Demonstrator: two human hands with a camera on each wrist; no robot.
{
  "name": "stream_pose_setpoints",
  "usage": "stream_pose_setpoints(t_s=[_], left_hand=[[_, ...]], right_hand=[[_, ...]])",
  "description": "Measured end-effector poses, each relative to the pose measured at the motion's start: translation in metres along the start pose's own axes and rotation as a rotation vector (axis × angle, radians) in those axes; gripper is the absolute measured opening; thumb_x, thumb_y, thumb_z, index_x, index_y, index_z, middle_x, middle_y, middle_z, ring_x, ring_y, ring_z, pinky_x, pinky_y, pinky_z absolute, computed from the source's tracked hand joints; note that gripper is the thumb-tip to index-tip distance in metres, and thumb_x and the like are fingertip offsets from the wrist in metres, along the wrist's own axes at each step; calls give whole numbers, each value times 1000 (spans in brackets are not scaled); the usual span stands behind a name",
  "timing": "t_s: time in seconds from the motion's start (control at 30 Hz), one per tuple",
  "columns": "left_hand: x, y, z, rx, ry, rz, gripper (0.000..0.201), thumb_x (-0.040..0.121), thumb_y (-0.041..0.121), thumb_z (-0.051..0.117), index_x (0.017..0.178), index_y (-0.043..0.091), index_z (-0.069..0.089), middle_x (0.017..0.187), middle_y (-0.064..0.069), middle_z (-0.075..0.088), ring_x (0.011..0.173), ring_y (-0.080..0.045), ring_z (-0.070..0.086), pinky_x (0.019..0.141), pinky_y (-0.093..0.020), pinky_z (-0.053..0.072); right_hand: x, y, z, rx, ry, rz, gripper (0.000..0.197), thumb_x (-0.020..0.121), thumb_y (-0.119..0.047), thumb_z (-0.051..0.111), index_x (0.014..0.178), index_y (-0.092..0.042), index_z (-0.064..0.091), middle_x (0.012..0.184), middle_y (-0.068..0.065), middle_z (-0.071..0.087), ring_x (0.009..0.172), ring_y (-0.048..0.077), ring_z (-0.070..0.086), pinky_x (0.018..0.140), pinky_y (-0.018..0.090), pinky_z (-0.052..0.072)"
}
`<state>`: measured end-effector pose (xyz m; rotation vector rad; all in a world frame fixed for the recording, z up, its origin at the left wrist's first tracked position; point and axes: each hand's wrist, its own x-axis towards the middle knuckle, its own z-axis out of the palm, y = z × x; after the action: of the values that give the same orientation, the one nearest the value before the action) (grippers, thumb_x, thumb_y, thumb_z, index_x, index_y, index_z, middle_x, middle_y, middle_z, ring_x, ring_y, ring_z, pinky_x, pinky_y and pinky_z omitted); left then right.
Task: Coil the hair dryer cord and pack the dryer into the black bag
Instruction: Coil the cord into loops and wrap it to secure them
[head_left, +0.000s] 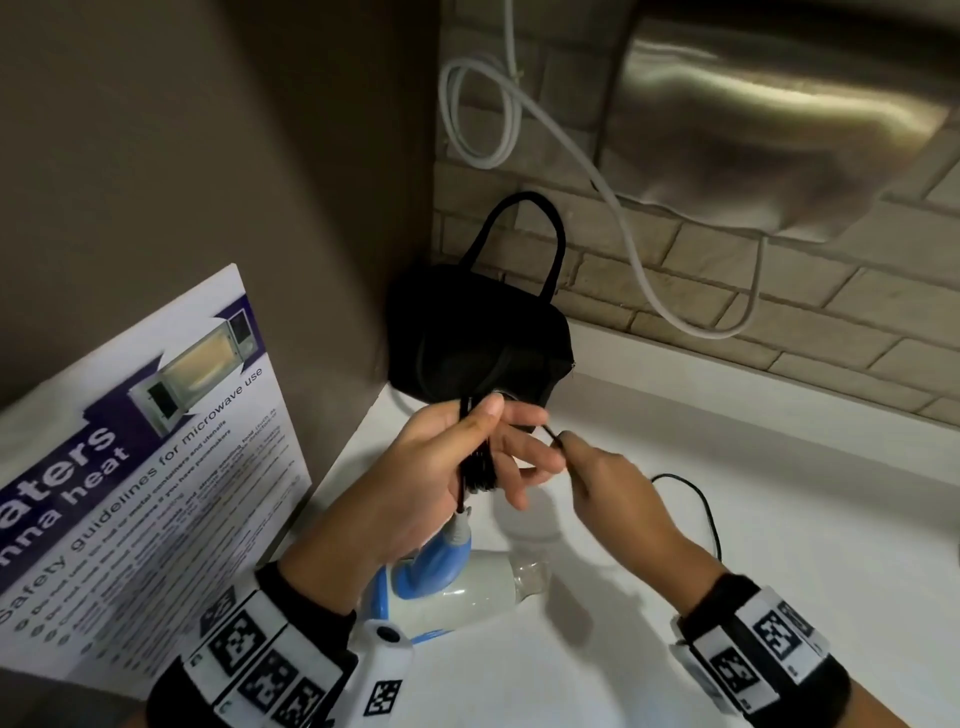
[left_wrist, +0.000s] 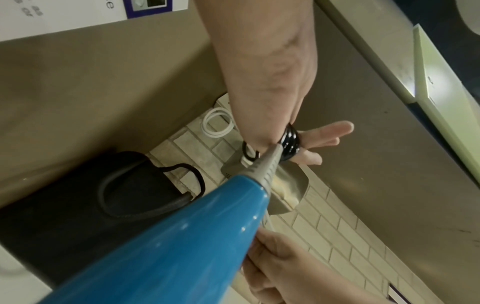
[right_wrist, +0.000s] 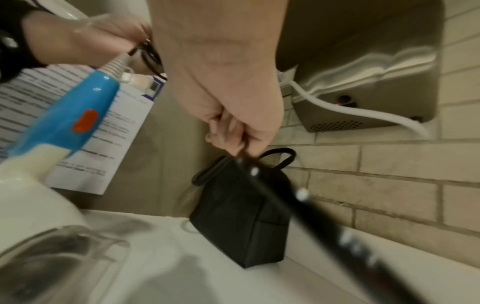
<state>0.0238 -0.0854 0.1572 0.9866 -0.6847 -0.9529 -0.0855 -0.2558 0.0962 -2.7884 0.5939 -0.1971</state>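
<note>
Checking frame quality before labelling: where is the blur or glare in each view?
Head view: sharp on the hands, dim room, soft glare on the steel hand dryer. Left wrist view: the blue hair dryer looms close and soft, with small glints. Right wrist view: the cord by the lens is smeared, the left hand is blurred; the black bag is fairly clear.

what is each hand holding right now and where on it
The left hand holds the coiled loops of the black cord near the dryer's handle end; the right hand pinches the loose cord further along.
</note>
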Motion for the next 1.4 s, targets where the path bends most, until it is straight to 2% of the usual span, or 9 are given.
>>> stream_pose_setpoints(t_s=[0.23, 0.37, 0.47, 0.63, 0.87, 1.0, 1.1, 1.23, 1.4], left_hand=[[7, -7, 9, 56, -16, 32, 33, 102, 26, 36, 115, 9, 60, 97, -9, 77, 78, -20, 74, 90, -42, 54], [13, -8, 3, 10, 96, 49, 38, 103, 21, 28, 131, 6, 50, 110, -5, 75, 97, -21, 73, 98, -34, 50], [15, -9, 3, 18, 155, 86, 41, 105, 19, 26, 141, 4, 38, 118, -5, 72, 111, -22, 68, 104, -35, 46], [20, -7, 6, 8, 173, 39, 48, 103, 24, 29, 147, 5, 29, 133, -9, 62, 123, -19, 60, 113, -35, 38], [15, -3, 13, -13, 61, -127, 52, 100, 35, 24, 135, 3, 45, 97, 1, 78, 99, -12, 72, 101, -25, 50], [8, -2, 17, 29, -90, -151, 57, 97, 44, 26, 127, 5, 53, 112, -17, 72, 105, -30, 70, 99, -31, 52], [3, -3, 16, 123, -177, -184, 62, 98, 49, 24, 130, 2, 48, 108, -17, 74, 99, -31, 72, 102, -35, 48], [-6, 0, 14, 79, -243, -211, 56, 99, 44, 25, 120, 1, 55, 95, -13, 76, 79, -27, 74, 82, -22, 53], [-7, 4, 14, 80, -264, -175, 46, 97, 37, 31, 112, 6, 61, 86, -10, 77, 65, -20, 71, 78, -27, 51]], right_hand=[[-17, -27, 1, -159, -162, -83, 35, 89, -8, 39, 117, -26, 51, 109, 2, 67, 91, 33, 64, 62, 31, 32], [-42, -56, 1, -94, -210, -190, 24, 77, -14, 48, 97, -26, 47, 83, -4, 69, 66, 26, 64, 51, 26, 29], [-56, -64, -13, -132, -50, -214, 33, 56, -16, 59, 82, -30, 43, 55, -10, 60, 37, 14, 51, 37, 22, 19], [-64, -69, -58, -188, 150, -206, 21, 69, -16, 40, 76, -26, 58, 59, -9, 63, 40, 16, 53, 34, 23, 31], [-38, -63, -102, -139, 350, -249, 31, 87, -29, 36, 79, -18, 64, 67, -2, 63, 53, 26, 59, 38, 33, 45], [-17, -64, -107, -92, 407, -290, 30, 80, -28, 37, 82, -22, 66, 68, -4, 62, 55, 22, 59, 42, 30, 45], [3, -57, -100, -24, 376, -278, 20, 86, -24, 45, 85, -25, 65, 73, -8, 64, 63, 18, 62, 49, 32, 47], [30, -35, -86, 195, 273, -247, 19, 92, -33, 54, 78, -24, 64, 60, -19, 55, 60, -3, 52, 55, 18, 38], [37, -21, -41, 421, 76, -166, 29, 97, -28, 47, 69, -25, 54, 58, -5, 56, 58, 9, 53, 58, 22, 41]])
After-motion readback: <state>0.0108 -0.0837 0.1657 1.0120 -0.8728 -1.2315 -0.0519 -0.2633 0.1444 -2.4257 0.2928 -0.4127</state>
